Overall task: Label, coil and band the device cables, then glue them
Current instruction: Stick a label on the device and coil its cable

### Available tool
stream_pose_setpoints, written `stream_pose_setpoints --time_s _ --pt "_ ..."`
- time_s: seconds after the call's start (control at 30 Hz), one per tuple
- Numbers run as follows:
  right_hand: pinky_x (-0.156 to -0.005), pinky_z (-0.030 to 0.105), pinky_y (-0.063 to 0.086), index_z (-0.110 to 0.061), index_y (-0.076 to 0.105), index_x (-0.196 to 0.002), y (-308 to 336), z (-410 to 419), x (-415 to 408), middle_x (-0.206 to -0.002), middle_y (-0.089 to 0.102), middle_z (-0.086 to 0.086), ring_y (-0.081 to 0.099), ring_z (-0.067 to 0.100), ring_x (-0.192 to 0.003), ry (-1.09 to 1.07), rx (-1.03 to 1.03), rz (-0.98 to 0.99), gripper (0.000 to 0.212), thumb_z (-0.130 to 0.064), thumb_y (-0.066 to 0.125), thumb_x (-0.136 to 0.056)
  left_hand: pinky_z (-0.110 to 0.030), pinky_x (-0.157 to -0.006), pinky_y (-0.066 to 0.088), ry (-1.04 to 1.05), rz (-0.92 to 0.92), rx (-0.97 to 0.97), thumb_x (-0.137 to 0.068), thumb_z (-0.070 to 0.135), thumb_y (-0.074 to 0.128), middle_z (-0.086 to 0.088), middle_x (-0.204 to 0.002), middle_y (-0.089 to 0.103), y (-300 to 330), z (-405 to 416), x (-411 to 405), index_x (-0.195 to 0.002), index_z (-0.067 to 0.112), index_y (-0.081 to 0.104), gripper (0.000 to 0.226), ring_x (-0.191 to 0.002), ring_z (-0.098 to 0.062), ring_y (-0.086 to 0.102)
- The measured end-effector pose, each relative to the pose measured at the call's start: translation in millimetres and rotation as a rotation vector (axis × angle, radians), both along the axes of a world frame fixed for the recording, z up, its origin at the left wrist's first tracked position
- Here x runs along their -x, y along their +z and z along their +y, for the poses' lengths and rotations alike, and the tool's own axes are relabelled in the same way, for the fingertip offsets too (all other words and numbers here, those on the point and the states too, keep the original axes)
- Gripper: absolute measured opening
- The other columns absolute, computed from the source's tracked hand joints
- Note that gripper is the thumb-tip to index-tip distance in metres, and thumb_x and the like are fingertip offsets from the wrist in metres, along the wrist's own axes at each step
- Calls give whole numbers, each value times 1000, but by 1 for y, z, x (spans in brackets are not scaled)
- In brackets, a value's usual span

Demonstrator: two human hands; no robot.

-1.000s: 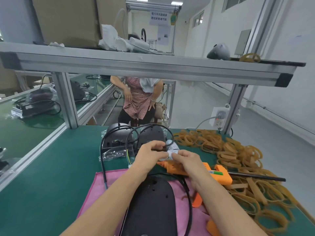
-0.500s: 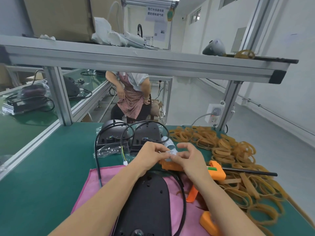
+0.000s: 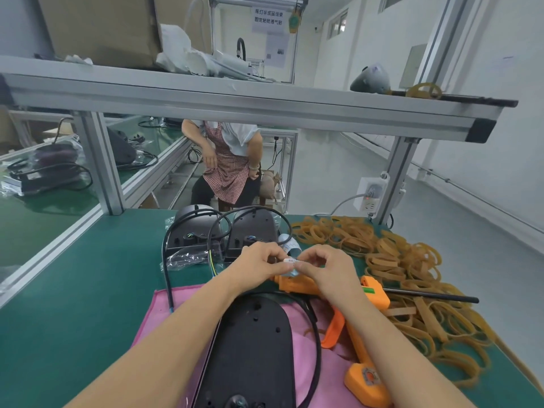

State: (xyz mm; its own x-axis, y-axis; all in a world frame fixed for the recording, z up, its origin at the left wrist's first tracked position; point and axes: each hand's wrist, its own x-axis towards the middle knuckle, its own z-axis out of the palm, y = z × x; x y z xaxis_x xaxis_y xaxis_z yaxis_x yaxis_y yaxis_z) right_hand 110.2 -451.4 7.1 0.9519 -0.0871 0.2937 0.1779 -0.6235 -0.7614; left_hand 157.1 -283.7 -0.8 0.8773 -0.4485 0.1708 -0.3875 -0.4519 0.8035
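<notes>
Since a second ago the hands have drawn slightly apart. Left hand (image 3: 259, 265) and right hand (image 3: 325, 267) pinch a white label (image 3: 292, 261) over the glue gun (image 3: 365, 293), mid-bench; cable (image 3: 253, 212) arcs behind, bands (image 3: 412, 260) toward the right edge.

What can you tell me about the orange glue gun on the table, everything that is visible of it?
The glue gun looks like bright orange plastic with a small green mark on top. It lies on its side, partly on the pink cloth, among tan rubber bands. A thin dark rod sticks out rightward from its body. The right hand and forearm hide part of it. Neither hand grips it.
</notes>
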Motion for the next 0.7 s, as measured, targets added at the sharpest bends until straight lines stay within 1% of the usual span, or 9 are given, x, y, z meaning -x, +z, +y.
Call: stream_pose_setpoints --time_s 0.1,0.17,0.27,0.33,0.43,0.5,0.57,0.63,0.7 --pt "-64 12 41 -19 73 -89 3 2 -1 -78 66 -5 55 6 -69 36 -60 71 13 -15 77 -78 -45 -88 47 -37 34 119 -81 6 75 -6 -88 60 -2 5 2 -81 19 69 13 -80 -18 55" --pt "-61 11 38 -20 74 -82 3 4 -1 -72 66 -7 54 4 -65 69 -31 57 6 -14 76 -79 -37 -85 50 -40 39 164 -82 5 74 -6 -93 65 -2 5 2 -81 16 70 12 -83 -15 59" --pt "-58 12 36 -22 70 -73 3 4 0 -65 62 -9 50 3 -60 57 -47 2 11 -15 76 -79 -23 -67 50 -32 122 260 -83 2 71 -1 -77 66 -2 1 1 -82 12 69 10 -68 -6 58" --pt "-58 12 37 -24 69 -72 3 5 1 -65 62 -7 50 3 -59 65 -79 -11 12 -16 76 -79 -16 -61 46 -8 144 280 -84 2 71 5 -67 64 -3 -1 -1 -82 11 70 9 -60 -1 56" --pt "-61 15 41 -22 72 -73 2 5 1 -69 67 -5 55 4 -63 54 -65 -20 9 -19 76 -80 -17 -64 46 7 174 273 -85 6 71 2 -66 64 -6 -3 -2 -83 6 71 2 -61 -5 56" --pt "-64 16 41 -19 73 -75 0 4 -1 -75 69 -5 58 7 -70 16 -27 -34 5 -19 76 -80 -21 -66 42 26 189 248 -86 14 71 -5 -69 61 -9 -5 -3 -82 0 70 14 -66 -12 51" --pt "-65 11 38 -19 72 -77 -2 3 -2 -81 67 -4 57 6 -74 -32 3 -43 4 -18 73 -81 -23 -69 37 48 194 199 -87 25 71 -7 -68 56 -11 -6 -2 -79 -3 68 29 -66 -12 45" --pt "-65 8 36 -20 70 -77 -4 4 -2 -85 65 -5 55 3 -76 -76 -10 -42 7 -17 71 -84 -24 -70 36 58 185 154 -87 30 70 -1 -63 54 -10 -5 -2 -70 5 67 30 -61 -7 44" --pt "-69 11 38 -21 68 -76 -1 5 1 -85 65 -5 57 6 -79 -122 -151 -30 12 -15 69 -86 -28 -76 39 52 186 93 -88 26 70 6 -60 58 -7 1 -3 -64 16 66 26 -59 -1 47"
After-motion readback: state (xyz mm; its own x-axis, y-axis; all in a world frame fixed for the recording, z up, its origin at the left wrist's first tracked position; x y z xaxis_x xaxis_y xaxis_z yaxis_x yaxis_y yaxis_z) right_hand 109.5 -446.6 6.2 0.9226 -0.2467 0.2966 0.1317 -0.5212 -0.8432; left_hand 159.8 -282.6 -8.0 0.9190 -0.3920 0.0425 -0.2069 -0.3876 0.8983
